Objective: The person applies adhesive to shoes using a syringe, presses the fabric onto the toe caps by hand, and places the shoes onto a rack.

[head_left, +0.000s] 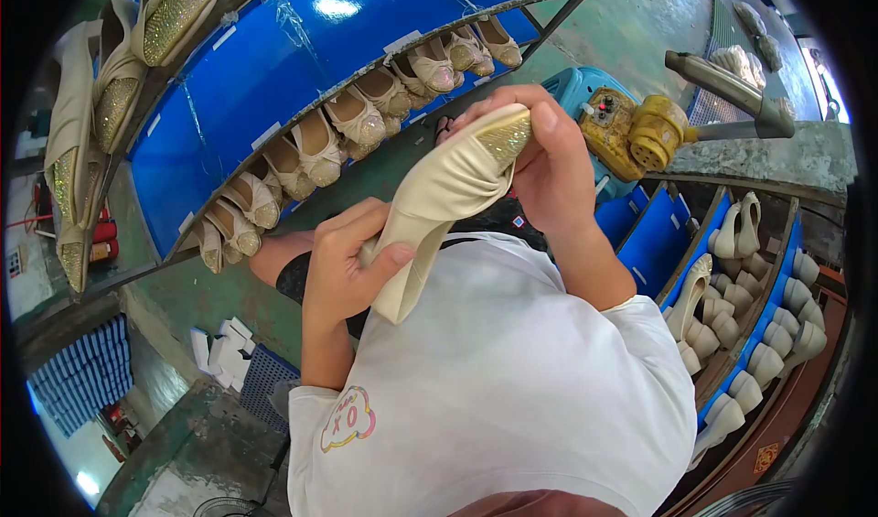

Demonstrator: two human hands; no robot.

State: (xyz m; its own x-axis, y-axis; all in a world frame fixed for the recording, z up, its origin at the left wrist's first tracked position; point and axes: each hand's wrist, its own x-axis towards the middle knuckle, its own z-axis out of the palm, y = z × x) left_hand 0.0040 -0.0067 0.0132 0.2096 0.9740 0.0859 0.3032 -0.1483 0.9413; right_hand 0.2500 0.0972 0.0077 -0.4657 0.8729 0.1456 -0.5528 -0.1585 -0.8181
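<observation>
A cream shoe with a pleated upper and a glittery gold toe is held at a slant in front of the white shirt. My left hand grips its heel end, thumb along the side. Around the toe end, the fingers and thumb of my right hand are closed. The shoe's opening faces down and left, and part of its inside is hidden by my left hand.
Similar glittery shoes line a blue shelf beyond my hands. More shoes hang close at upper left. To the right are a yellow machine and a blue-lined rack holding cream shoes.
</observation>
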